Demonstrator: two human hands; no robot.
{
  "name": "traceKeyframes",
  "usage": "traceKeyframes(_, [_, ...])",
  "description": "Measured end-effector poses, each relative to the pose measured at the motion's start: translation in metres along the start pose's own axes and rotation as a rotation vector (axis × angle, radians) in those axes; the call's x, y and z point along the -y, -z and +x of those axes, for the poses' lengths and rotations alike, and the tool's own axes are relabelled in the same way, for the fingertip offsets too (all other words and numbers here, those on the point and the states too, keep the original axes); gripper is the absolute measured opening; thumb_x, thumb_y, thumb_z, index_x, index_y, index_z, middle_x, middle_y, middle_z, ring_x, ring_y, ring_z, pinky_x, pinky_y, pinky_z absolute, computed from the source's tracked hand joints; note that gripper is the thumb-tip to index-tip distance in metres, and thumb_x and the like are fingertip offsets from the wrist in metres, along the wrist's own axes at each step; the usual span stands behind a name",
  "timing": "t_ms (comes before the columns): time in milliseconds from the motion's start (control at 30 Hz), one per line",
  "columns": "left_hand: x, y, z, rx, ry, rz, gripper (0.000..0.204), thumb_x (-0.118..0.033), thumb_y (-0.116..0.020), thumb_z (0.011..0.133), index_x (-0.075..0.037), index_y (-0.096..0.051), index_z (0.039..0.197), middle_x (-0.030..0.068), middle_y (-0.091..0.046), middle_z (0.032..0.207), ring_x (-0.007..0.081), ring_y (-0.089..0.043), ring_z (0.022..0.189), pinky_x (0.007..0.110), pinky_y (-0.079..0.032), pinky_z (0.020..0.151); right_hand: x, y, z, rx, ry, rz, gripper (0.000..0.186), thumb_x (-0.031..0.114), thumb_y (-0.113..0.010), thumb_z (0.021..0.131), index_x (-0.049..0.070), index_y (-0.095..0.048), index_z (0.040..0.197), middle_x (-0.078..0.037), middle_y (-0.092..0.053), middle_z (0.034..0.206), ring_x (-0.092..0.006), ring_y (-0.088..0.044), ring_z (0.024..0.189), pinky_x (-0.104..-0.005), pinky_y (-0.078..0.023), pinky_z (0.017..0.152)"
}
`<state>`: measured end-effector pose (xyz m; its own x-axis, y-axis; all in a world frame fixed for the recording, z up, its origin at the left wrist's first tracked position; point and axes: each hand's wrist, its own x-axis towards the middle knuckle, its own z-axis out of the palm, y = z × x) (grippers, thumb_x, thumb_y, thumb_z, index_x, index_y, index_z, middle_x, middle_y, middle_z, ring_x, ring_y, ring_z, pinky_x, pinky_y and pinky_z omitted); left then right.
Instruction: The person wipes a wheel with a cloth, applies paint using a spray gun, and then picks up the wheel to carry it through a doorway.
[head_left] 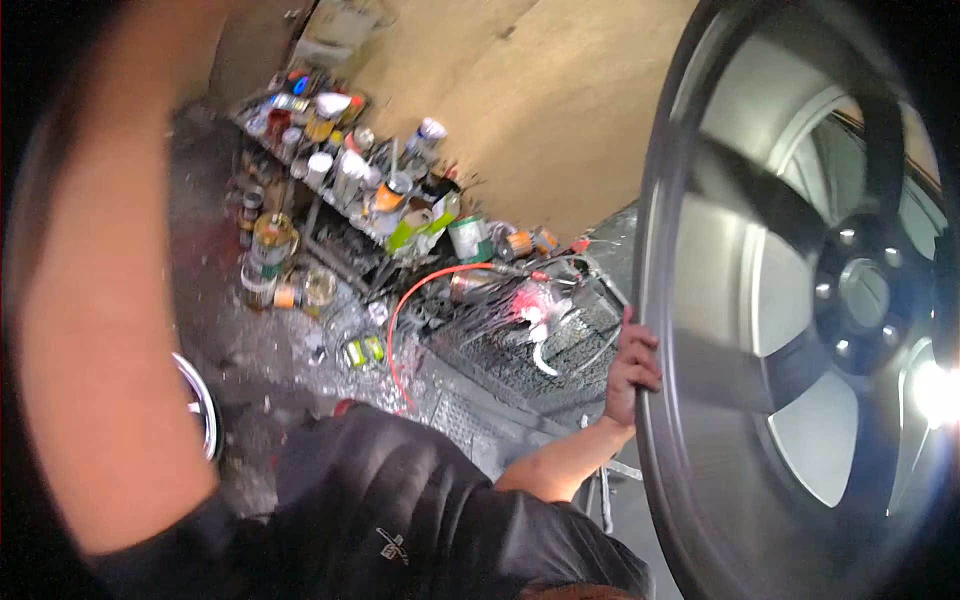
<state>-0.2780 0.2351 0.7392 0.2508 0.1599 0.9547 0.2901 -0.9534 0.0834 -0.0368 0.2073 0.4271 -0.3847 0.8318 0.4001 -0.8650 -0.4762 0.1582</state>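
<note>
A large grey alloy wheel [668,430] with broad spokes and a ring of bolt holes round its hub fills the right side. My right hand [630,370] is closed on the wheel's near-left outer edge, with the fingers bent over the lip; part of the thumb side is hidden. My left arm rises along the left side and is blurred toward the top. Its hand lies outside the picture, so what it touches is hidden.
A cluttered bench [345,200] holds several cans, bottles and cups. More tins [270,245] stand on the stained floor. A red hose [395,325] curves down beside a dark grate [480,345]. Part of another wheel [208,410] shows at left. A tan wall [540,110] stands behind.
</note>
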Motion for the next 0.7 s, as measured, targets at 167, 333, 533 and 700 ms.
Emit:
traceKeyframes(167, [0.087, -0.116, -0.016, 0.117, 0.131, -0.024, 0.077, -0.054, -0.018, 0.104, 0.008, -0.057, 0.127, 0.0337, -0.059, 0.122, 0.0439, -0.052, 0.125, 0.045, -0.035, 0.11, -0.001, -0.014, 0.068, -0.028, -0.136, -0.049, 0.067, 0.005, -0.044, 0.097, -0.012, -0.008, 0.15, -0.013, -0.044, 0.105, -0.0156, -0.054, 0.069, -0.0259, -0.053, 0.048])
traceKeyframes(333, [0.172, -0.169, -0.032, 0.201, 0.235, 0.043, 0.076, -0.054, -0.019, 0.104, 0.008, -0.057, 0.127, 0.0331, -0.059, 0.123, 0.0433, -0.052, 0.124, 0.045, -0.035, 0.111, 0.014, -0.026, 0.154, 0.002, -0.261, -0.098, 0.071, 0.009, -0.045, 0.098, -0.008, -0.003, 0.153, -0.012, -0.045, 0.106, -0.0158, -0.051, 0.067, -0.0297, -0.053, 0.048])
traceKeyframes(533, [0.246, -0.23, -0.035, 0.268, 0.303, 0.017, 0.074, -0.053, -0.02, 0.104, 0.008, -0.057, 0.127, 0.0323, -0.059, 0.123, 0.0426, -0.052, 0.124, 0.045, -0.035, 0.111, 0.056, -0.06, 0.268, 0.309, -0.472, -0.151, 0.072, 0.017, -0.042, 0.099, -0.004, -0.001, 0.153, -0.013, -0.045, 0.098, -0.0183, -0.048, 0.061, -0.0337, -0.053, 0.038])
traceKeyframes(700, [0.289, -0.257, -0.038, 0.267, 0.328, -0.019, 0.073, -0.052, -0.021, 0.104, 0.008, -0.057, 0.127, 0.0317, -0.059, 0.123, 0.042, -0.052, 0.124, 0.045, -0.035, 0.111, 0.053, -0.064, 0.339, 0.454, -0.533, -0.284, 0.072, 0.016, -0.038, 0.1, -0.008, 0.006, 0.151, -0.016, -0.043, 0.096, -0.0213, -0.049, 0.057, -0.0357, -0.052, 0.032])
